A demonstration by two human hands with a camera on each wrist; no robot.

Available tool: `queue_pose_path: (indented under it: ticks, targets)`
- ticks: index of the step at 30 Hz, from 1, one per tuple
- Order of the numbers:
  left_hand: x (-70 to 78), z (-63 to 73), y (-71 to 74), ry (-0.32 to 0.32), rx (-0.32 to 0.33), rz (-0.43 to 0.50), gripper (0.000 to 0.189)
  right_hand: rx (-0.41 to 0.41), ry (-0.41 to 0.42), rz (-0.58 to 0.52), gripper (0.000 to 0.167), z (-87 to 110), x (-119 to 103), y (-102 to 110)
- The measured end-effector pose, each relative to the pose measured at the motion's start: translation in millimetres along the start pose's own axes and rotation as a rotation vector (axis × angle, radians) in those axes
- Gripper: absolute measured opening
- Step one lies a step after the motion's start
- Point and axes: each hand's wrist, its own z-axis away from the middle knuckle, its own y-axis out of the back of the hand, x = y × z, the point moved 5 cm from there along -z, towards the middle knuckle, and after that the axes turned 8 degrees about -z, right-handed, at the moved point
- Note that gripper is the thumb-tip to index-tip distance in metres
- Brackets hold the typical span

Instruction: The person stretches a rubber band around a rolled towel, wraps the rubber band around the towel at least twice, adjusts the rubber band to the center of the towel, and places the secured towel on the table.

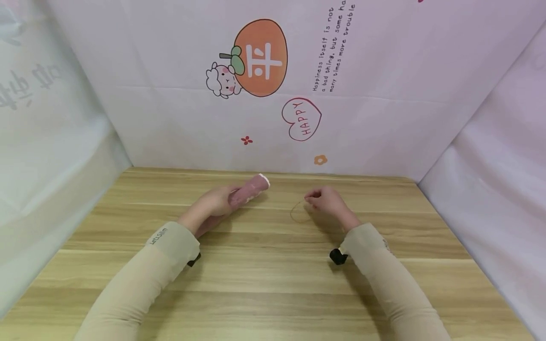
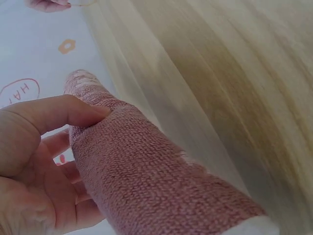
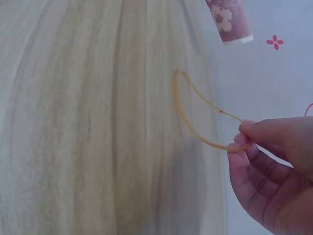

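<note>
Gripping rolled dusty-pink terry towel (image 1: 249, 192) in left hand (image 1: 219, 200), left of centre over the far part of the wooden table (image 1: 264, 270). Pressing on the roll with thumb, backing from behind with fingers. Slanting in head view from beside the left cuff up to a white-edged end at upper right. Showing pale floral pattern near that end in right wrist view. Can't tell whether lower end touches the table; partly hidden by hand and forearm.

Pinching thin amber rubber band (image 3: 177, 103) between thumb and fingertips of right hand (image 1: 327, 200), right of centre, well apart from the towel. Hanging out as a loose open loop, toward the towel side. Marked with a small red spot on one strand. Can't tell whether loop brushes the table.

Wearing cream left sleeve (image 1: 141, 270) and cream right sleeve (image 1: 392, 279), with black wrist unit (image 1: 338, 256) just below the right cuff and a matching one at the left.

Facing white backdrop (image 1: 170, 128) at far table edge, printed with orange fruit cartoon (image 1: 275, 40), small sheep-like figure (image 1: 222, 81), English lettering (image 1: 330, 54), red HAPPY heart (image 1: 302, 118), red flower (image 1: 246, 140) and orange flower (image 1: 320, 160). Flanked by white cloth, left and right.
</note>
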Motion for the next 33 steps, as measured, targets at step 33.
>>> queue_pose_path:
  ticks: [33]
  targets:
    - [39.5, 9.2, -4.5, -0.21, -0.052, -0.016, 0.073, 0.109, 0.129, 0.011, 0.025, 1.3, -29.4, 5.4]
